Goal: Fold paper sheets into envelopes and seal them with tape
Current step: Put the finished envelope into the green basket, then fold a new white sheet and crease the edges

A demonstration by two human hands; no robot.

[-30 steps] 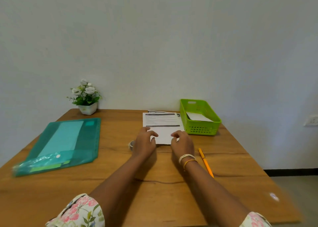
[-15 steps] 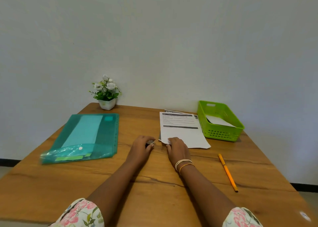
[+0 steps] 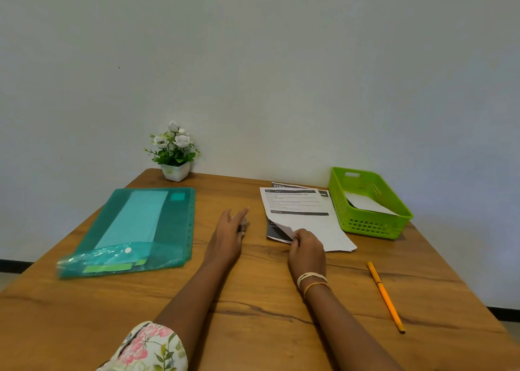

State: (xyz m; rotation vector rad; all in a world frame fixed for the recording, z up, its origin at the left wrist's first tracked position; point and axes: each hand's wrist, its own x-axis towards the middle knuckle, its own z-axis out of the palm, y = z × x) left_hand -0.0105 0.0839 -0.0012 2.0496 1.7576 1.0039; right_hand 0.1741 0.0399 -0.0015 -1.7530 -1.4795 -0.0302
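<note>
Now R hand (image 3: 305, 247) pinches top sheet (image 3: 306, 216) corner; L hand (image 3: 229, 230) on tape roll (image 3: 242, 226).

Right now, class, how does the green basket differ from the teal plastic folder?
The green basket is a perforated open container at the table's right; the teal plastic folder lies flat on the left. The basket is opaque lime; the folder is translucent. Both rest on the wooden table, holding paper.

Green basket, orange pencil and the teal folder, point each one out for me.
green basket (image 3: 368, 224): head view, on its near perforated wall.
orange pencil (image 3: 385, 296): head view, middle of its shaft.
teal folder (image 3: 174, 230): head view, on the bare right part of its cover.
</note>
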